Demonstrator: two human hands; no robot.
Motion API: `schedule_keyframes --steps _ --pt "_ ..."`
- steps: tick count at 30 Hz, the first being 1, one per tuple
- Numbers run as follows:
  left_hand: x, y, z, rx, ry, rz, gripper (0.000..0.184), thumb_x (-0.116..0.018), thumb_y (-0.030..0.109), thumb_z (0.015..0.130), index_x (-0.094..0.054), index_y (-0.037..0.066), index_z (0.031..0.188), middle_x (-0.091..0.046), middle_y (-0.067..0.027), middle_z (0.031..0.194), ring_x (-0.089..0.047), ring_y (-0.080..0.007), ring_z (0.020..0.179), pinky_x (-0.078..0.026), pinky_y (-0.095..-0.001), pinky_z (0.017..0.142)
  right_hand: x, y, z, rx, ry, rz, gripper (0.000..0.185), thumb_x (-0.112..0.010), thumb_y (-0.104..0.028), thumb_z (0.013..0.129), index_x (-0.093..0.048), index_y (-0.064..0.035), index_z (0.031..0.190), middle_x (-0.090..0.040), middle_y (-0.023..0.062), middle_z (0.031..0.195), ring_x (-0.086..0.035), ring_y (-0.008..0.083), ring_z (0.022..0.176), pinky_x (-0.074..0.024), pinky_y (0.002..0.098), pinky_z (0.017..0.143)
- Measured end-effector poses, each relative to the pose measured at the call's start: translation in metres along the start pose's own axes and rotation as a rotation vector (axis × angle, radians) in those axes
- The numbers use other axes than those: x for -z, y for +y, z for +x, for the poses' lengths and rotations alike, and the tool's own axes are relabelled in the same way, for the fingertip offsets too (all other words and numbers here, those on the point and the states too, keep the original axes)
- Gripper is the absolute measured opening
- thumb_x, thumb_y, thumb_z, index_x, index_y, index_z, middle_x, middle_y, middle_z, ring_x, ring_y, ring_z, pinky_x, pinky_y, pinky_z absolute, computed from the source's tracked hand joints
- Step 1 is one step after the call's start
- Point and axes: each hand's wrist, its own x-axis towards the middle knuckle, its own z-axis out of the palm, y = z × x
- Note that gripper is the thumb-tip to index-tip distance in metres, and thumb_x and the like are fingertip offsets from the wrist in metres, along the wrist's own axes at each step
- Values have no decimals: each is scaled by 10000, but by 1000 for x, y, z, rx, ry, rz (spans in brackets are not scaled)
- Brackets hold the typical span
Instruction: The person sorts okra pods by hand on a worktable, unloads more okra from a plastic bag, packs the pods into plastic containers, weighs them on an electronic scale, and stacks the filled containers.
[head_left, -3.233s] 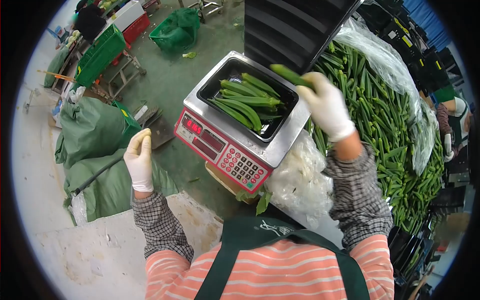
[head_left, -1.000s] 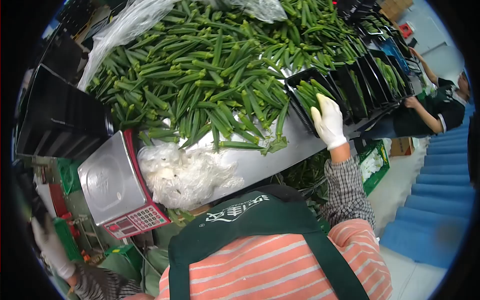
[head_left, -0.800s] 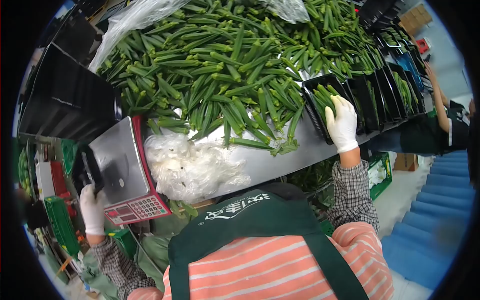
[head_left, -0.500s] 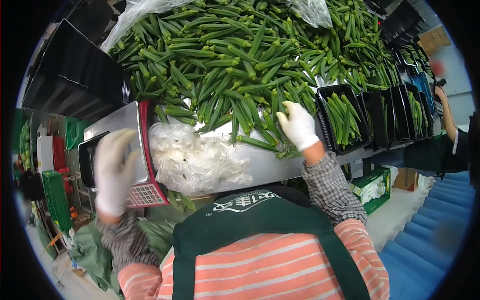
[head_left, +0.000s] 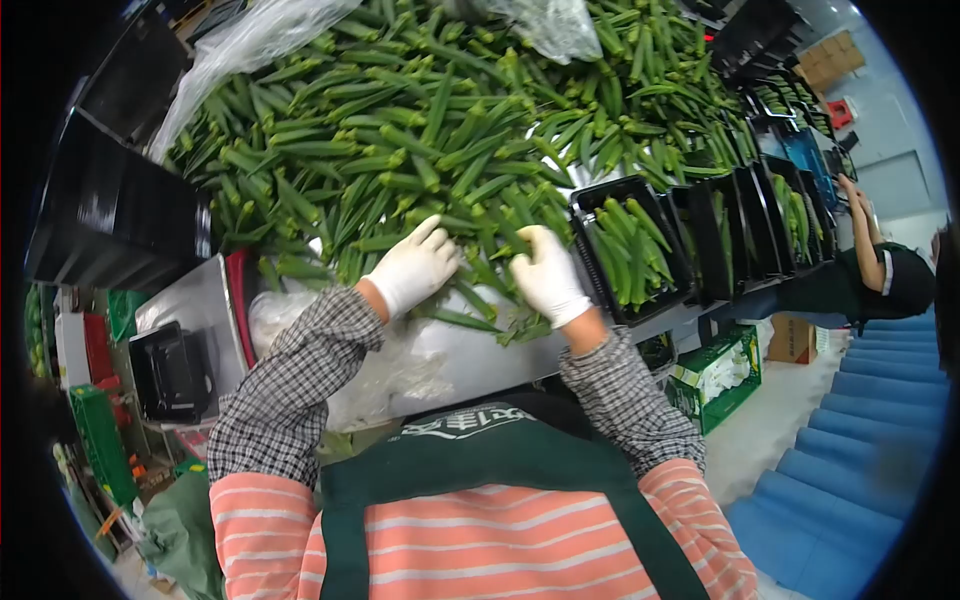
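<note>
A large heap of green okra pods point(head_left: 390, 130) spreads over the metal table. My left hand point(head_left: 415, 268), in a white glove, reaches over the heap's near edge with fingers stretched out, touching pods. To its right, my right hand point(head_left: 550, 278), also gloved in white, curls its thumb and fingers around an okra pod point(head_left: 512, 240); its fingertips partly cover the pod. Just right of that hand stands a black plastic tray point(head_left: 583, 238) with okra lined up in it. Loose pods point(head_left: 460, 318) lie below and between my hands.
On the left, a scale point(head_left: 232, 310) bears an empty black tray point(head_left: 172, 370), beside tall stacked black trays point(head_left: 115, 205). Crumpled clear plastic point(head_left: 385, 375) lies by my left forearm. More black trays point(head_left: 745, 225) stand at right, near another person's arm point(head_left: 866, 225).
My left hand has moved right from above the scale to the okra heap. My right hand's fingers have curled in at the pods. The view has shifted somewhat.
</note>
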Motion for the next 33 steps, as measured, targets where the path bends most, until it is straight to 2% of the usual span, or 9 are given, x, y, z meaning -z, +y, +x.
schedule_keyframes --steps 8,11,15,19,21,23,25,27,33 --pt "-13 10 3 135 170 -72 241 -505 141 775 -580 61 990 -575 -98 986 -536 -256 1000 -329 -433 1035 -37 -19 33 -65 -180 -365 349 -606 -219 744 -538 -29 1028 -567 199 991 -587 373 877 -479 432 771" --pt "-15 8 7 141 78 -88 251 -499 137 771 -589 61 993 -581 -89 959 -541 -258 980 -350 -425 1007 -32 -12 32 -47 -81 -234 326 -621 -229 743 -530 -39 993 -569 180 984 -599 354 868 -490 413 750" --pt "15 -1 -4 200 536 -324 290 -610 63 655 -583 60 944 -590 -92 904 -551 -269 902 -412 -420 911 -9 -15 38 -74 113 317 249 -632 -215 784 -559 2 881 -617 164 827 -610 279 731 -477 374 689" --pt "54 -18 -27 651 949 -652 288 -628 -86 703 -581 55 949 -608 -32 845 -557 -114 684 -468 -246 637 23 -16 45 -84 83 444 146 -603 -132 833 -574 -8 905 -617 32 797 -563 109 694 -457 254 651" --pt "61 -28 -40 992 1075 -1212 235 -659 -45 756 -583 51 956 -613 -16 831 -540 -47 686 -455 -197 612 26 -11 49 -115 -28 421 150 -604 -98 829 -560 -9 941 -616 30 812 -554 92 706 -454 245 669" --pt "53 -36 -52 1020 921 -1032 246 -688 23 744 -584 56 965 -628 -52 836 -583 -106 717 -484 -243 651 15 -15 52 2 -24 291 152 -602 -81 824 -558 -4 947 -618 34 831 -570 115 726 -464 264 672" --pt "51 -35 -53 977 753 -794 267 -709 71 718 -585 49 954 -644 -98 866 -640 -221 736 -512 -312 664 -4 -18 56 95 -38 109 251 -622 -151 774 -571 -39 992 -628 159 907 -617 332 831 -486 382 746" --pt "38 -38 -51 946 714 -491 295 -716 138 715 -579 39 957 -644 -130 871 -642 -257 744 -505 -313 678 -19 -30 59 201 -55 -59 223 -621 -143 760 -574 -62 962 -606 156 928 -591 356 855 -478 403 747" --pt "41 -51 -78 1318 795 -924 257 -685 156 735 -594 13 928 -661 -112 805 -632 -158 708 -493 -287 661 -53 -21 54 441 -115 -513 327 -637 -135 692 -550 -82 1003 -570 99 904 -558 281 836 -437 415 729"
